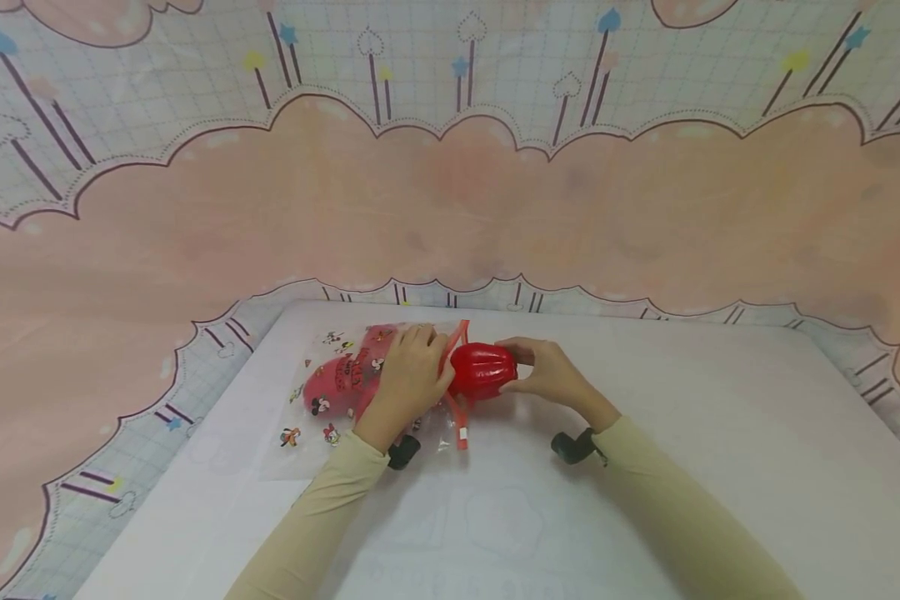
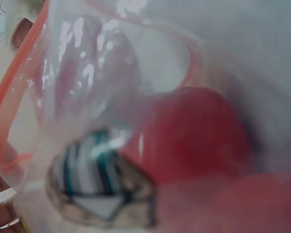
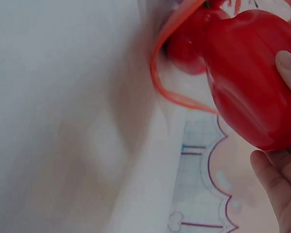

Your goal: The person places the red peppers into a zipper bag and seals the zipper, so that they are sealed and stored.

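Note:
A glossy red bell pepper, probably a toy, lies at the mouth of a clear zip bag printed with cartoon figures. My right hand grips the pepper's outer end, with the thumb on one side and fingers beneath. The orange zip strip gapes around the pepper's inner end. At the bag's opening, my left hand holds the plastic near the strip. Red rounded things show through the bag. One round red thing sits just inside the mouth, behind the pepper.
The bag rests on a white tabletop. Behind the table hangs a peach and white patterned cloth. A dark wrist camera sits below the right wrist, and another below the left.

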`<state>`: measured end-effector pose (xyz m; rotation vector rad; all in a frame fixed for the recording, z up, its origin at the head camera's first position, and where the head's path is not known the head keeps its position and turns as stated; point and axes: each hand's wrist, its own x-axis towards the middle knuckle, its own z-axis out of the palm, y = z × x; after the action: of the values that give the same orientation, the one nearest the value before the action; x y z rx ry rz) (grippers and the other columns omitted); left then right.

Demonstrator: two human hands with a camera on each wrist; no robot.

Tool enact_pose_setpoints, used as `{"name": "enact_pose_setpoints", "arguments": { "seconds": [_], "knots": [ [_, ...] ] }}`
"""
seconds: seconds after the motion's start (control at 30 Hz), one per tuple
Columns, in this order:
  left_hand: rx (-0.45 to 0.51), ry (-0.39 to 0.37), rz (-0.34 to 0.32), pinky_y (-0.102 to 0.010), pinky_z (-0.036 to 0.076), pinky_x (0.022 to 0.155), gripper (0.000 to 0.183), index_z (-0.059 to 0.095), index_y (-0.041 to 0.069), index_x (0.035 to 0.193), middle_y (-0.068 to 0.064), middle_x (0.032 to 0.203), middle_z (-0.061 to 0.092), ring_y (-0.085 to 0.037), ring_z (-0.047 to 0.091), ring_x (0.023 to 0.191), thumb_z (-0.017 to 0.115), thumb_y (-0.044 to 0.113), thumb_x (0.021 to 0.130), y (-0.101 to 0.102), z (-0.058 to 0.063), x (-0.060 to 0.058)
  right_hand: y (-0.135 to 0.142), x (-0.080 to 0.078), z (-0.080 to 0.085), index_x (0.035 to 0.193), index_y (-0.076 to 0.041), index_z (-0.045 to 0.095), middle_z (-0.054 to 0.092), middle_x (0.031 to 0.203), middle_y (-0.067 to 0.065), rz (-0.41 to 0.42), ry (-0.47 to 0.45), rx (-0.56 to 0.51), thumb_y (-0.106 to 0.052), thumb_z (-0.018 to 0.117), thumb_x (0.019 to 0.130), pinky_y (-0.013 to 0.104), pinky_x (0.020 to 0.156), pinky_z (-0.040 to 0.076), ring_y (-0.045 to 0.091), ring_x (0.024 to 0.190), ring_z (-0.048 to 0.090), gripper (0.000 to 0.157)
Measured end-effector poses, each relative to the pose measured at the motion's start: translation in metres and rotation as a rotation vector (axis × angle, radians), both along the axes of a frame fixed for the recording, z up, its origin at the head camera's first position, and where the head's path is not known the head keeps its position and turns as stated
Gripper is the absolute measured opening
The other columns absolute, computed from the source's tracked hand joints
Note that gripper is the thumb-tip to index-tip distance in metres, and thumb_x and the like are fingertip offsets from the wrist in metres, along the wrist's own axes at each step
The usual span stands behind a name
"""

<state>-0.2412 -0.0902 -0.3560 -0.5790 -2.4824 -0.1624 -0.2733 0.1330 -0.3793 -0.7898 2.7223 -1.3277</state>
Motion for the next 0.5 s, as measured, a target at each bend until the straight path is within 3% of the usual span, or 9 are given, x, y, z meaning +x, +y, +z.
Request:
{"name": "enact_pose_setpoints", "arguments": {
  "seconds": [0.27,0.5],
  "knots": [
    [-0.011,0.0,0.01,-0.041,0.046,0.088,0.027,0.065,0.006,0.102,-0.009,0.095,0.062,-0.025,0.058,0.096,0.068,0.02,0.079,0.001,0.0,0.0,0.004,-0.006,-0.003,0.127,0.001,0.053,0.059,0.126,0.02,-0.099,0.01,-0.065,-0.005,0.077,0.073,0.046,0.093,0.048,0.034,0.116,0.058,0.059],
    [-0.027,-0.002,0.011,-0.04,0.046,0.087,0.025,0.065,0.007,0.101,-0.009,0.095,0.062,-0.024,0.058,0.094,0.065,0.021,0.081,0.002,0.001,0.001,-0.007,-0.008,-0.009,0.127,0.0,0.053,0.061,0.124,0.019,-0.146,0.022,-0.034,-0.006,0.077,0.074,0.045,0.092,0.05,0.034,0.114,0.06,0.059]
  ]
}}
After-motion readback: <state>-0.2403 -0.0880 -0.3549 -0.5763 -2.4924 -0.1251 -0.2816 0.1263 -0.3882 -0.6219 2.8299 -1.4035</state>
